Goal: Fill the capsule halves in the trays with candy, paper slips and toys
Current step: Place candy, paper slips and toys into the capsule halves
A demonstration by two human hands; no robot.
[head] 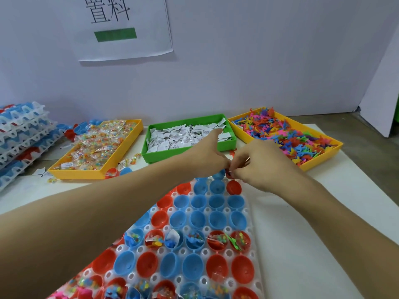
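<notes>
Head view: both hands meet at the far end of the capsule tray; left hand and right hand together pinch a small red piece.

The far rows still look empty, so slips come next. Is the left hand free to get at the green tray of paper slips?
Probably yes: the left hand hovers just before the green tray, nothing between, though its grip seems busy at a red capsule half.
</notes>
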